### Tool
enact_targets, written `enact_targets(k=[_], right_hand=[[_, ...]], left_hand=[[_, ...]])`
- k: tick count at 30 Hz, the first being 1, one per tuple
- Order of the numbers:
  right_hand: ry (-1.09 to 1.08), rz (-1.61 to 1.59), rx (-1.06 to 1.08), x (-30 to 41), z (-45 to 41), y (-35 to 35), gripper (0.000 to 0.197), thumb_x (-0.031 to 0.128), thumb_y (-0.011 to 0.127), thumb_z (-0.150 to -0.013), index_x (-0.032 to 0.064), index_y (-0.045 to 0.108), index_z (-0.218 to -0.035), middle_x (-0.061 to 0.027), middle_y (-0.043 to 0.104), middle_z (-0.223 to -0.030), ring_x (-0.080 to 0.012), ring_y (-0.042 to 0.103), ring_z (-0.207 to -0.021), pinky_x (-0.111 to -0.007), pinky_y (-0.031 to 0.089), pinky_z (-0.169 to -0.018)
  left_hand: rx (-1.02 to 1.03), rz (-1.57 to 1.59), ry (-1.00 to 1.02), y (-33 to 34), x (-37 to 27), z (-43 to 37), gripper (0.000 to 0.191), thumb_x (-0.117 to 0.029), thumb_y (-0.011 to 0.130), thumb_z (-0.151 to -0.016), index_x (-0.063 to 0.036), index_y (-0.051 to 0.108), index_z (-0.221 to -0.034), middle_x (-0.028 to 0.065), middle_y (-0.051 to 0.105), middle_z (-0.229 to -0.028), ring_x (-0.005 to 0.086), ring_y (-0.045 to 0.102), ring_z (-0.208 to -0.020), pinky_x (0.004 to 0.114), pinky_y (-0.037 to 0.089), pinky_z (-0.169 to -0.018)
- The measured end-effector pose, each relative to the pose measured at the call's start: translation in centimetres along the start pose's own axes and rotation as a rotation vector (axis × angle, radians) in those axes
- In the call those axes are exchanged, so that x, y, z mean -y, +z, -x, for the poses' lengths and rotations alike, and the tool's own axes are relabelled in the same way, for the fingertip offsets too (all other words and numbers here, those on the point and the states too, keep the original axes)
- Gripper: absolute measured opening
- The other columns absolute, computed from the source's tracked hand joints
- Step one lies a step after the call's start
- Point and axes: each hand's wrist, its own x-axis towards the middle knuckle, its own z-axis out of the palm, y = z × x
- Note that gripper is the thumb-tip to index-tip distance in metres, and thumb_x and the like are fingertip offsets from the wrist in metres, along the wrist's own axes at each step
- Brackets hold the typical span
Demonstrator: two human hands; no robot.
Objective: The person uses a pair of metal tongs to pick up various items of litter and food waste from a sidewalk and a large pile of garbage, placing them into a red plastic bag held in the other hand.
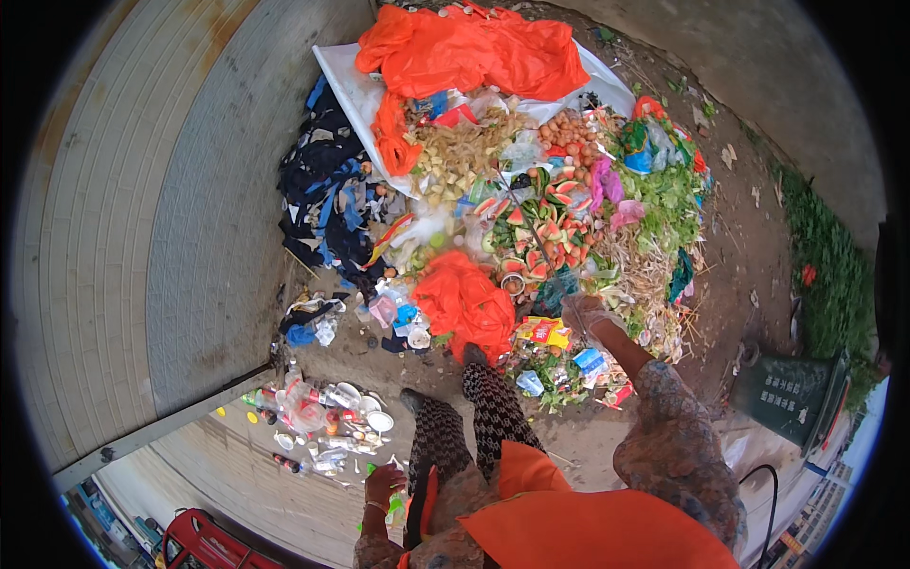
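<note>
My right hand (589, 318), in a thin clear plastic glove, grips a long thin metal rod (530, 226) that reaches over the waste heap. Under the rod lie cut watermelon pieces (551, 231), with a pile of eggshells or eggs (569, 135) beyond. A crumpled orange plastic bag (466, 302) lies at my right foot, beside a yellow-and-red packet (544, 331). My left hand (384, 484) hangs low beside my left leg, a band at its wrist. Green-and-clear plastic (395, 506) shows around it; whether the fingers hold it is unclear.
Plastic bottles and bowls (334, 419) lie on the ground at left. Dark cloth scraps (334, 192) lie along the wall (206, 171). A large orange sheet (476, 53) covers the far end. At right are a green wheeled bin (785, 398) and weeds (828, 263); a red vehicle (206, 544) stands lower left.
</note>
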Motion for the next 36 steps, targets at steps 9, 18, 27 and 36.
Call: enact_targets(k=[9,18,27,36], right_hand=[[-0.293,0.834,-0.386,23.5,-11.5,-4.8,0.028,0.028,0.052,-0.077,0.0009,0.056,-0.077,-0.0144,0.058,-0.074,-0.0276,0.058,-0.070,-0.035,0.045,-0.061],[-0.367,1.221,0.044,15.9,-6.4,0.9,0.027,0.030,0.053,-0.073,0.0070,0.060,-0.086,-0.0107,0.058,-0.092,-0.0250,0.055,-0.087,-0.038,0.045,-0.070],[-0.688,1.431,0.122,7.1,-1.1,0.7,0.022,0.020,0.051,-0.076,0.0011,0.056,-0.067,-0.0142,0.050,-0.067,-0.0288,0.052,-0.065,-0.039,0.041,-0.060],[-0.361,0.744,-0.319,7.6,-1.7,-0.9,0.027,0.025,0.051,-0.077,0.0007,0.055,-0.087,-0.0199,0.057,-0.080,-0.0324,0.056,-0.077,-0.038,0.044,-0.068]], left_hand=[[-0.049,-0.019,0.048,0.7,-0.5,0.3,0.027,-0.017,0.049,-0.081,-0.0024,0.049,-0.104,0.0098,0.060,-0.083,0.0208,0.061,-0.072,0.031,0.049,-0.060],[-0.033,0.039,0.006,0.8,1.4,0.7,0.025,-0.018,0.048,-0.081,-0.0036,0.051,-0.101,0.0105,0.058,-0.083,0.0228,0.060,-0.071,0.032,0.049,-0.059],[-0.032,0.006,0.017,0.7,0.4,-0.4,0.025,-0.019,0.049,-0.081,-0.0043,0.051,-0.102,0.0094,0.059,-0.082,0.0220,0.060,-0.072,0.032,0.049,-0.061],[-0.025,-0.003,0.051,0.7,-0.3,-0.6,0.029,-0.019,0.049,-0.081,-0.0022,0.050,-0.105,0.0098,0.058,-0.082,0.0219,0.060,-0.068,0.031,0.049,-0.058]])
